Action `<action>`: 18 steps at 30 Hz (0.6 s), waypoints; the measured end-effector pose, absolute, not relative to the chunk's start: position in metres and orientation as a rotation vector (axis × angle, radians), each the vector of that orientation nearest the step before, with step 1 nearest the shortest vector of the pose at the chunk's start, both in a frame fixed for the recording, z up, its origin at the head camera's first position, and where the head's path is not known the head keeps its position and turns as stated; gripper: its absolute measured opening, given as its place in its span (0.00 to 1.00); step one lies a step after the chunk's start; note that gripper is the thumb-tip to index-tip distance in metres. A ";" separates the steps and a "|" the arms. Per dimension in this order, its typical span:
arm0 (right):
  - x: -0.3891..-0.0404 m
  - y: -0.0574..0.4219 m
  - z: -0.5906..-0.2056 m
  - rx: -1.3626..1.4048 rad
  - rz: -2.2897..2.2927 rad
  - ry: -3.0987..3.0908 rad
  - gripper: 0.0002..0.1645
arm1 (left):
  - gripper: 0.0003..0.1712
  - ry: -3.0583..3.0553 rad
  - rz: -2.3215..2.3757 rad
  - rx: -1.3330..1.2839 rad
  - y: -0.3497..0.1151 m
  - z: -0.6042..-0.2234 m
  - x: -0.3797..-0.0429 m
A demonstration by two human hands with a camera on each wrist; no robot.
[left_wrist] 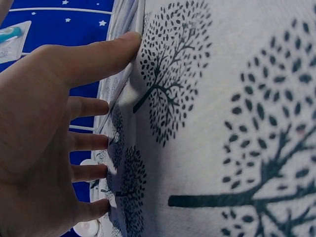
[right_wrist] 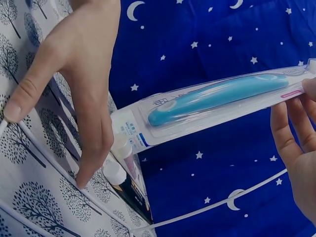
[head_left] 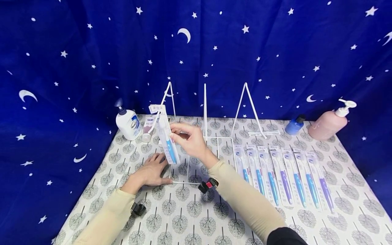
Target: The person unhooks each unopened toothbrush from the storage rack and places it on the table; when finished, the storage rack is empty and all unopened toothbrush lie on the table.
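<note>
My right hand [head_left: 191, 141] pinches the side of a packaged blue toothbrush [head_left: 170, 149], its pack upright and slightly tilted. The pack's top meets the left arm of a white wire rack [head_left: 205, 109]; I cannot tell whether it hangs there. In the right wrist view the clear pack and the blue handle [right_wrist: 217, 101] show plainly. Palm down, my left hand [head_left: 150, 172] rests at the rack's left base, fingers spread. Its thumb touches the base wire in the left wrist view. Several more packaged toothbrushes [head_left: 285, 187], blue and purple, lie in a row to the right.
At the back left stand a white pump bottle [head_left: 129, 126] and a tube [head_left: 147, 131]. A blue bottle [head_left: 294, 126] and a pink pump bottle [head_left: 327, 126] are at the back right. A pale flat strip [head_left: 271, 133] is by the rack's right arm. A starry curtain [head_left: 214, 61] hangs behind.
</note>
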State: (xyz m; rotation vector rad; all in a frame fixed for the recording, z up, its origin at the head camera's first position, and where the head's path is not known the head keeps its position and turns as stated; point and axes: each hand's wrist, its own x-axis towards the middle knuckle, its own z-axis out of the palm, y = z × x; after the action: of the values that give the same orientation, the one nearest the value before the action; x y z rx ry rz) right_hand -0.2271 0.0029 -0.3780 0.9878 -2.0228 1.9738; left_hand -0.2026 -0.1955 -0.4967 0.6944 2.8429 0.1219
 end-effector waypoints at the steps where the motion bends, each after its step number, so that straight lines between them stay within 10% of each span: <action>1: -0.226 0.003 -0.378 0.999 1.972 -2.020 0.15 | 0.55 2.840 0.127 0.687 -0.195 -0.497 -0.203; 18: -0.204 -0.001 -0.384 1.127 1.990 -1.916 0.15 | 0.61 2.810 0.343 0.609 -0.197 -0.497 -0.202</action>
State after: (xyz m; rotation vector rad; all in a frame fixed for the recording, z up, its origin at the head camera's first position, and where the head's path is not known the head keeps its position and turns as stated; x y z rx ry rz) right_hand -0.2039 -0.0014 -0.3841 1.1270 -1.9159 1.9904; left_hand -0.2023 -0.1969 -0.4973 0.6090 2.8096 0.3428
